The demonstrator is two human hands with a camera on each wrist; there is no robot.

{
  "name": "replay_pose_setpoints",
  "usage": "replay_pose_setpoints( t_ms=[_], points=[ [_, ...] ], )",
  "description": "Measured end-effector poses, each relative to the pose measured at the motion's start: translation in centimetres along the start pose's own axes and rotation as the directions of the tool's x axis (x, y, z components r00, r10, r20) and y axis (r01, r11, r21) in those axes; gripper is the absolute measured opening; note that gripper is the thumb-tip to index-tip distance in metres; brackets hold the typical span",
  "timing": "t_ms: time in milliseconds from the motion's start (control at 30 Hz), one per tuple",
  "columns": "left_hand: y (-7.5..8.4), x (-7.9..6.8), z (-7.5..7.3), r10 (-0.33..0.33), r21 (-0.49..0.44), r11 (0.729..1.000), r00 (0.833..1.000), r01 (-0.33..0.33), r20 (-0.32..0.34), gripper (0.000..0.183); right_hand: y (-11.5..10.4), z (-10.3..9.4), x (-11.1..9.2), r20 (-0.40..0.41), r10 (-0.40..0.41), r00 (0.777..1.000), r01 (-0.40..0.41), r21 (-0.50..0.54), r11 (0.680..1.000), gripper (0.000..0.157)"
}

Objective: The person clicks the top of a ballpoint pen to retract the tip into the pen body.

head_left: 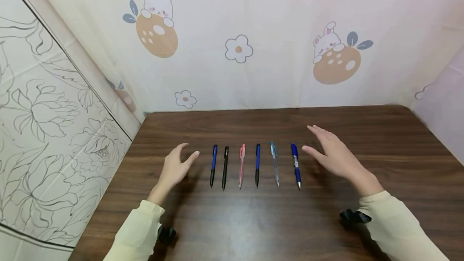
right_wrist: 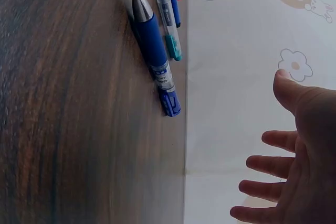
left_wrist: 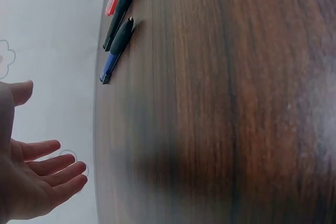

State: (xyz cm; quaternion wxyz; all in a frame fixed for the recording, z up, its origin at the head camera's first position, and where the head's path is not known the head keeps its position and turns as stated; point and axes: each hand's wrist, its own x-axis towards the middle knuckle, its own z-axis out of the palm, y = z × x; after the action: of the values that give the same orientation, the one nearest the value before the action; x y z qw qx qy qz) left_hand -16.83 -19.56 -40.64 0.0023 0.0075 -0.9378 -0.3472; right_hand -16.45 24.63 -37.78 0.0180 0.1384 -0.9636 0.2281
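Observation:
Several pens lie side by side in a row on the brown table. From left to right they are a blue-and-black pen (head_left: pixel 213 166), a black pen (head_left: pixel 225 168), a pink pen (head_left: pixel 241 167), another blue-and-black pen (head_left: pixel 257 166), a clear pen with a teal top (head_left: pixel 275 164) and a thicker blue pen (head_left: pixel 296 166). My left hand (head_left: pixel 175 168) is left of the row, thumb apart from the fingers, holding nothing. Right of the blue pen, my right hand (head_left: pixel 337 153) is likewise bare, its fingers extended in the right wrist view.
The wood-grain table (head_left: pixel 232 220) ends at a pale curtain (head_left: pixel 275 63) printed with rabbits and flowers. A white panel (head_left: pixel 47 124) with line-drawn flowers stands along the left side. Black wrist devices sit at the left cuff (head_left: pixel 146 212) and right cuff (head_left: pixel 377 202).

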Motion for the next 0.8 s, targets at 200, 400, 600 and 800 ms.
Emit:
replay_pose_setpoints(
  t_ms=[200, 400, 600, 800],
  points=[
    [0.4, -0.1, 0.3, -0.012, -0.016, 1.0, 1.0, 0.013, 0.012, 0.062, 0.0, -0.3, 0.1, 0.032, 0.004, 0.999, -0.006, 0.069, 0.998, 0.074],
    [0.5, -0.3, 1.2, -0.012, -0.052, 0.999, 1.0, 0.013, 0.009, 0.059, -0.4, -0.7, -0.2, 0.081, 0.029, 0.996, -0.039, 0.123, 0.992, 0.072],
    [0.7, -1.0, 1.8, -0.015, -0.102, 0.995, 1.0, 0.016, 0.011, 0.054, -1.1, -1.2, -0.6, 0.148, 0.083, 0.985, -0.107, 0.163, 0.981, 0.074],
    [1.2, -1.1, 2.0, -0.03, -0.113, 0.993, 0.999, 0.031, 0.01, 0.05, -1.4, -1.3, -0.6, 0.14, 0.093, 0.986, -0.117, 0.168, 0.979, 0.071]
  ],
)
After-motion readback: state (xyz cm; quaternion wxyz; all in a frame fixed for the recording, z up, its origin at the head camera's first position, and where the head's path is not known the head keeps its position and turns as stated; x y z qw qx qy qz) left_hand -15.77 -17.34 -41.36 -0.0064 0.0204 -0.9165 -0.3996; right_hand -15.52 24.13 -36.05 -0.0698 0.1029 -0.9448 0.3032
